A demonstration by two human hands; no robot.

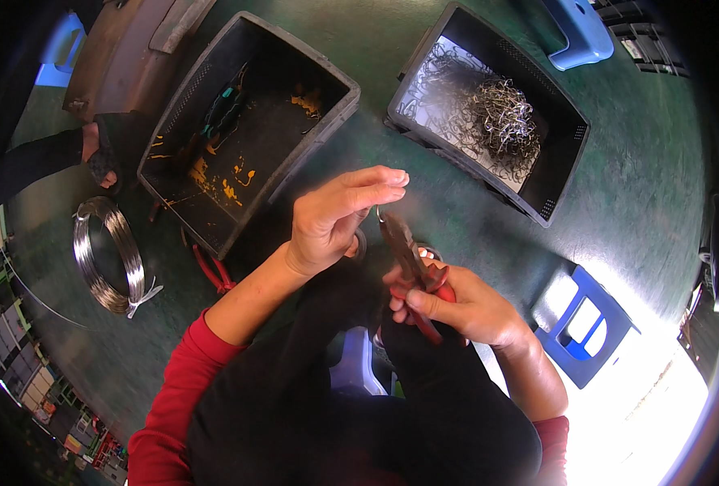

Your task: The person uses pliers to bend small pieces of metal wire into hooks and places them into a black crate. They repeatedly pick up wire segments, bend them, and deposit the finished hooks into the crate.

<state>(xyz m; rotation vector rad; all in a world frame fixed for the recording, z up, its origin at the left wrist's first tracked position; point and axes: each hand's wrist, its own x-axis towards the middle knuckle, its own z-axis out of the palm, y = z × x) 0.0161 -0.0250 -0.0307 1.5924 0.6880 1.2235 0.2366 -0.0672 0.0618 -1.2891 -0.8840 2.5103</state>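
My right hand (479, 309) is wrapped round the red handles of a pair of pliers (402, 245), whose dark metal jaws point up and to the left. A short, thin piece of wire (378, 212) shows at the tip of the jaws, beside my left hand (325, 215). My left fingers are pressed together and seem to pinch this wire; most of it is hidden behind them. Both hands are above my lap, with the left palm turned toward the pliers.
A black crate (339, 101) with orange stains stands ahead on the left. Another black crate (566, 154) holds a pile of bent wire pieces (501, 117). A wire coil (133, 259), red-handled tool (211, 267) and blue stool (574, 356) are on the green floor. A person's foot (104, 158) is at left.
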